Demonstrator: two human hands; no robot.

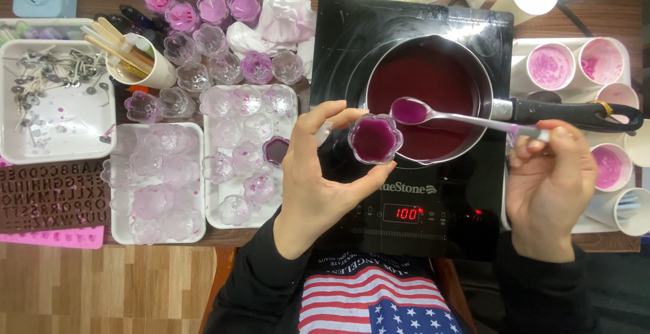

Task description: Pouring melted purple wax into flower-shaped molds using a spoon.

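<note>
My left hand [313, 171] grips a small clear flower-shaped cup [374, 138] filled with dark purple liquid, holding it over the near rim of the saucepan [426, 90]. My right hand [552, 175] holds a metal spoon [467, 118] by its handle end. The spoon's bowl carries purple liquid and sits just right of the cup, above the pan. The saucepan holds dark purple liquid and rests on a black induction cooktop [413, 192] with a red lit display.
Left of the cooktop, two white trays [203, 171] hold several clear flower cups, one filled purple [275, 150]. More cups stand behind them. A white tray with wicks [47, 103], a cup of sticks [135, 59], a brown letter mould [51, 195] and paper cups [552, 66] surround.
</note>
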